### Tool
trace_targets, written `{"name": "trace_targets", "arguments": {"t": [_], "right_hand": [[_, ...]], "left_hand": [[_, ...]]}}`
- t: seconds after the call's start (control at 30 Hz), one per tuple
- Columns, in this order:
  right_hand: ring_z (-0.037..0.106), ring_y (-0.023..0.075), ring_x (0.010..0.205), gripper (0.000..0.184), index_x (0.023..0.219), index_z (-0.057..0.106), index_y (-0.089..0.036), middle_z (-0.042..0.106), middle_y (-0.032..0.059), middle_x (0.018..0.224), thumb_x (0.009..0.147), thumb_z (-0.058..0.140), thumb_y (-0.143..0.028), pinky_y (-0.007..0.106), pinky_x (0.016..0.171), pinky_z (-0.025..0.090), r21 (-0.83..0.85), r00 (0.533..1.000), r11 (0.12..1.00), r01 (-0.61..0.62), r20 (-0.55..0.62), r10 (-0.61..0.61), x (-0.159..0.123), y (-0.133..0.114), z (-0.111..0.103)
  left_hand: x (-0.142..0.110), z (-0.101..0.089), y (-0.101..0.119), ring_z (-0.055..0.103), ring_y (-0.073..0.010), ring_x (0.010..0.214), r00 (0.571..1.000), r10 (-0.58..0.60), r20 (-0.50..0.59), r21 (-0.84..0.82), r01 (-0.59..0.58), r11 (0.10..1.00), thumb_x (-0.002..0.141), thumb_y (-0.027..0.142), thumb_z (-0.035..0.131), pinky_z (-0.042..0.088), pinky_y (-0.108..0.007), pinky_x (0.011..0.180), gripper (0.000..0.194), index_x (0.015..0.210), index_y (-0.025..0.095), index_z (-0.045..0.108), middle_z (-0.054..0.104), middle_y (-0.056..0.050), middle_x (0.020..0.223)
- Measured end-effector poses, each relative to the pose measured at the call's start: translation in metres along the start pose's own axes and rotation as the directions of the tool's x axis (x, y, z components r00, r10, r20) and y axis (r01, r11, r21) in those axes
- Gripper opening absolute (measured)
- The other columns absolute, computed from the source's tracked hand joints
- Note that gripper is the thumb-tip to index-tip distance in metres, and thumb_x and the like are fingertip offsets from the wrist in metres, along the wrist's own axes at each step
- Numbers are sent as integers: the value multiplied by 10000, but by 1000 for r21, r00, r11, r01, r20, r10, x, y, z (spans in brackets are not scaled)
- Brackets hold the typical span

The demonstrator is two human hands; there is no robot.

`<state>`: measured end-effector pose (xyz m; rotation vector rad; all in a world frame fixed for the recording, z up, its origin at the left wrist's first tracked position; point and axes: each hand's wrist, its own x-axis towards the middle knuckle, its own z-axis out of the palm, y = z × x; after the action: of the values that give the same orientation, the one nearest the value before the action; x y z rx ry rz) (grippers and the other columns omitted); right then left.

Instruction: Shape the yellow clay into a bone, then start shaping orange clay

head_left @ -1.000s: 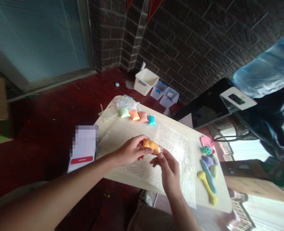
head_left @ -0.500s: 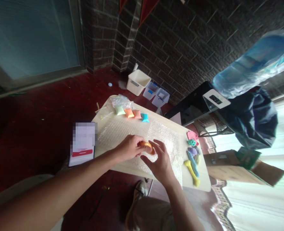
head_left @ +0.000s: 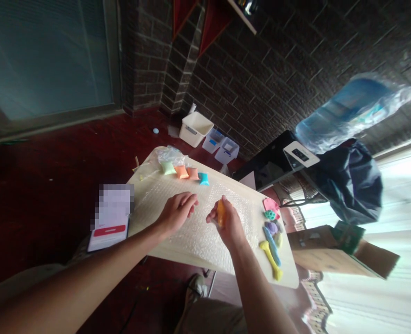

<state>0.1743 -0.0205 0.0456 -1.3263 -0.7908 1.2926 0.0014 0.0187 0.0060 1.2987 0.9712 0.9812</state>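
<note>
A lump of soft orange clay (head_left: 221, 213) sits upright in my right hand (head_left: 231, 222), with the thumb and fingers curled round it. My left hand (head_left: 178, 212) is a short way to its left, fingers bent in and thumb against them, and nothing shows in its grip. Under both hands lies a sheet of bubble wrap (head_left: 202, 236). Beyond it stand small pillow-shaped packets in a row: pale green (head_left: 168, 168), orange (head_left: 182, 172), salmon (head_left: 193, 174) and teal (head_left: 203, 178).
Shaped clay pieces line the table's right end: a yellow bone shape (head_left: 271, 260), a blue strip (head_left: 272, 246), a purple lump (head_left: 271, 227), a green one (head_left: 269, 215) and a pink one (head_left: 271, 205). A phone (head_left: 110, 222) is at left. Bins (head_left: 195, 129) stand on the floor behind.
My hands have moved apart. The left has let go of the orange clay and drawn left with its fingers curled; the right has closed round the clay. The view has shifted slightly.
</note>
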Motion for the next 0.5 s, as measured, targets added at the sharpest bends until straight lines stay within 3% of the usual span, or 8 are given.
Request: {"name": "trace_targets", "arguments": {"t": [0.2, 0.33, 0.4, 0.5], "right_hand": [[655, 172, 509, 392, 720, 656, -193, 653, 11, 552, 971, 646, -494, 279, 535, 543, 267, 992, 959, -97, -48, 114, 26, 2, -1], [639, 139, 509, 298, 799, 664, -195, 653, -16, 590, 991, 657, -423, 234, 487, 513, 430, 976, 890, -149, -81, 203, 22, 5, -2], [594, 117, 466, 329, 756, 634, -195, 609, -33, 556, 993, 663, -421, 214, 451, 477, 462, 968, 874, -151, -110, 226, 18, 6, -1], [554, 105, 443, 365, 716, 608, -197, 573, -45, 535, 977, 696, -437, 209, 432, 456, 444, 970, 893, -76, -174, 169, 13, 6, 2]], "left_hand": [[2, 15, -14, 584, -158, 619, 983, -52, 178, -44, 61, 997, 999, 524, 508, 413, -273, 575, 432, 804, 177, 674, 642, -12, 694], [-4, 27, -19, 644, -186, 720, 925, -92, 368, -24, 109, 994, 953, 589, 610, 455, -284, 617, 446, 842, 165, 694, 714, -60, 812], [-8, 35, -21, 660, -194, 722, 909, -105, 404, -47, 135, 990, 922, 601, 665, 472, -294, 624, 443, 886, 160, 696, 722, -72, 829], [-14, 43, -22, 659, -192, 695, 918, -83, 388, -49, 110, 993, 910, 585, 697, 479, -303, 628, 429, 893, 157, 677, 709, -70, 794]]}}
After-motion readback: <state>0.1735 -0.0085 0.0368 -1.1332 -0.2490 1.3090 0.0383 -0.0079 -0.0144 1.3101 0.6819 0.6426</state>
